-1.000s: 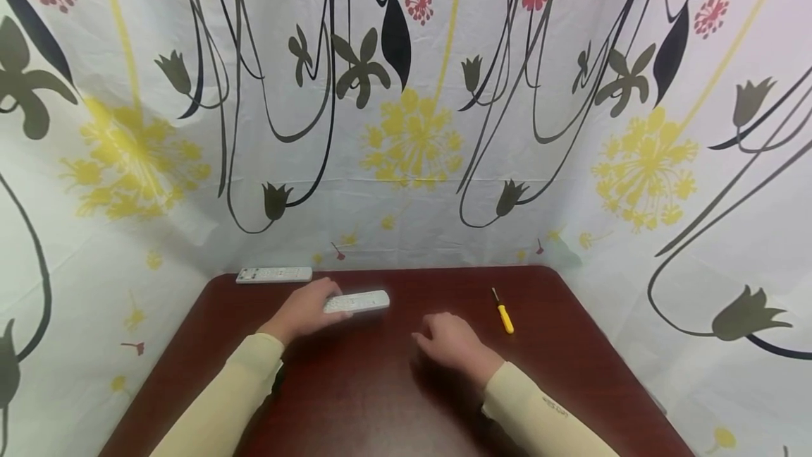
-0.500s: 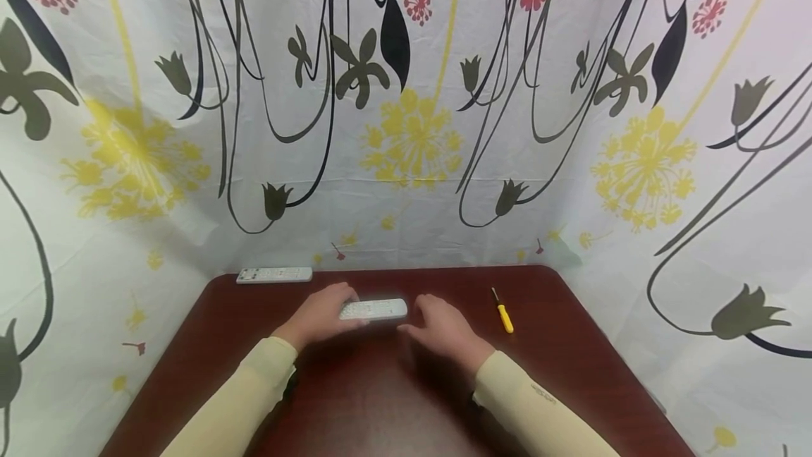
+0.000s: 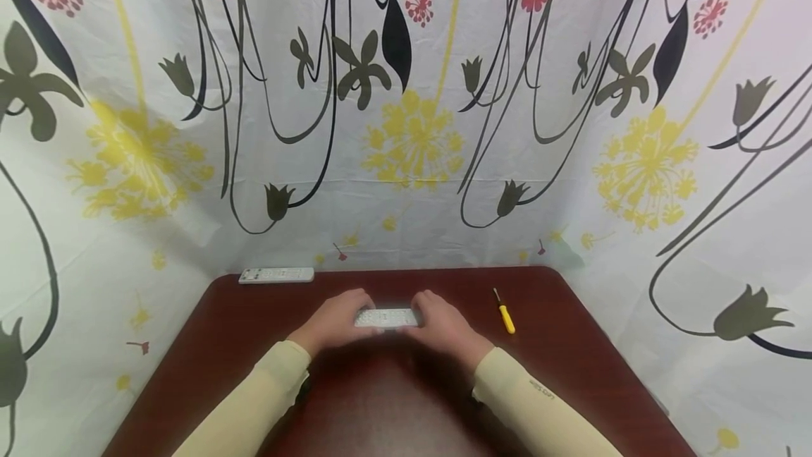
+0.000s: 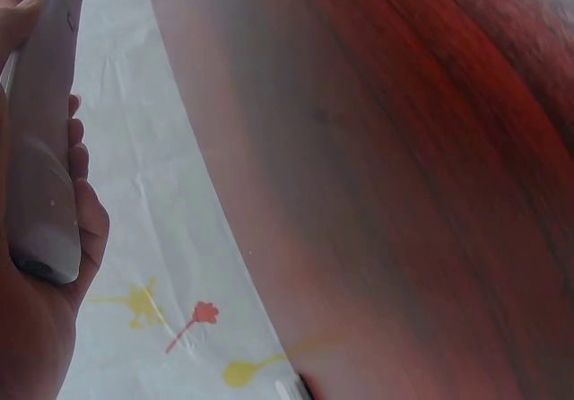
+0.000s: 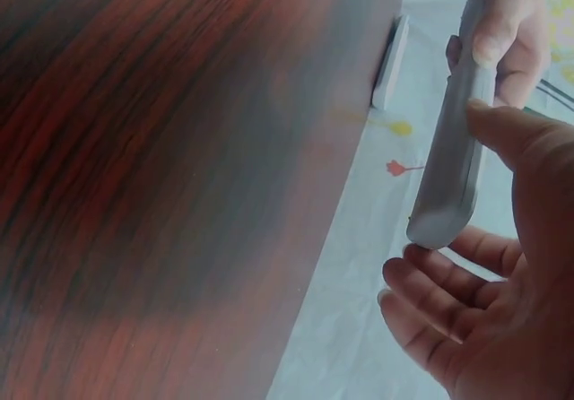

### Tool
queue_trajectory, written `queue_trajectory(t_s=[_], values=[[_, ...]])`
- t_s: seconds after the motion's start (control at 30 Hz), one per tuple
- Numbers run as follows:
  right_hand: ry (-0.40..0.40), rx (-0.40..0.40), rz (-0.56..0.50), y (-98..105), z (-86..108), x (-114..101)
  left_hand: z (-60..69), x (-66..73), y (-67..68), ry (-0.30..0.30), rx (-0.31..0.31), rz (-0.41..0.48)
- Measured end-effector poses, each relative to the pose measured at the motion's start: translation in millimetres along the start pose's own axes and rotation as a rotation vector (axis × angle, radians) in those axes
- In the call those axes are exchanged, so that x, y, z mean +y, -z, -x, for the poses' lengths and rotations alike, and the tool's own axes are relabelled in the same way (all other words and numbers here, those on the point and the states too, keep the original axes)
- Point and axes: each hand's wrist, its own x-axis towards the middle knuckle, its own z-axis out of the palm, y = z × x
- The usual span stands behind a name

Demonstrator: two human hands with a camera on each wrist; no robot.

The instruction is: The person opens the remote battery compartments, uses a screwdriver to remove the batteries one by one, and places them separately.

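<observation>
A white remote control [image 3: 388,318] is held above the table, lying crosswise between both hands in the head view. My left hand [image 3: 336,319] grips its left end, and in the left wrist view its fingers wrap the casing. At the other end, my right hand [image 3: 444,326] has its thumb on the near side. The right wrist view shows the grey underside of the remote control [image 5: 448,167], with that thumb touching it and the other fingers [image 5: 430,297] loosely bent around and below the tip. Both hands partly cover the remote's ends in the head view.
Another white remote control [image 3: 276,275] lies at the table's back left corner. To the right is a screwdriver [image 3: 505,312] with a yellow handle. Around the dark red table [image 3: 380,400] hangs a flower-patterned curtain [image 3: 406,245].
My left hand has carried the remote control rightward and slightly nearer, to the table's middle. My right hand has moved up to it and taken its right end.
</observation>
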Motion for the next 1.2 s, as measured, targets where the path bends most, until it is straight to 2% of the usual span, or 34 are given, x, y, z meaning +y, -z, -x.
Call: queue_trajectory(t_s=[0.27, 0.67, 0.93, 1.2], values=[[0.109, -0.019, 0.044, -2.5, -1.6, 7.3, -0.2, 7.9, 1.8, -0.039, -0.011, 0.004], [0.178, -0.035, 0.007, 0.2, 0.7, 6.9, -2.5, 8.1, -0.5, -0.071, -0.013, -0.004], [0.237, -0.052, -0.033, -0.7, 0.3, 7.2, -0.9, 14.7, -0.5, -0.086, -0.012, 0.010], [0.236, -0.057, -0.032, -1.7, 1.7, 9.7, -1.2, 15.7, -0.6, -0.112, -0.010, 0.006]])
